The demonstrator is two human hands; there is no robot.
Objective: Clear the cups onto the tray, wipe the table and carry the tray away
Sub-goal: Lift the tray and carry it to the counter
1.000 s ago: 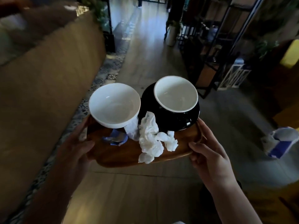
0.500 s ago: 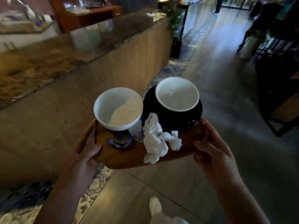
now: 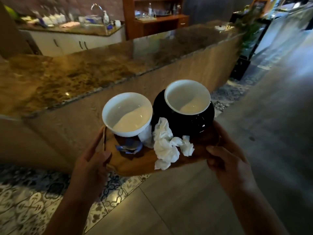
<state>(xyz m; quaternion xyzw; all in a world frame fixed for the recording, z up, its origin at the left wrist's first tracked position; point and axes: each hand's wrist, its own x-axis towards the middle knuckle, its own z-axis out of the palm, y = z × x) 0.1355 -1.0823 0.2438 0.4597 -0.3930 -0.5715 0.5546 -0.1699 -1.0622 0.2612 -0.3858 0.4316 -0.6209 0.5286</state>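
I hold a wooden tray (image 3: 144,162) level in front of me, above the floor. My left hand (image 3: 92,160) grips its left edge and my right hand (image 3: 225,160) grips its right edge. On the tray stand two empty white cups: the left cup (image 3: 127,114) and the right cup (image 3: 187,97), which sits on a black saucer (image 3: 199,123). Crumpled white napkins (image 3: 166,146) lie between the cups near the front. A small blue wrapper (image 3: 128,146) lies under the left cup's near side.
A long counter with a speckled stone top (image 3: 84,77) and wooden front runs just beyond the tray. Behind it are a sink with a tap (image 3: 98,7) and a wooden shelf unit (image 3: 152,17). Patterned tiles (image 3: 25,200) cover the floor at left; plain floor stretches right.
My view has swung left from the corridor to the counter and the kitchen behind it. The tray, cups and both hands keep the same hold and arrangement.
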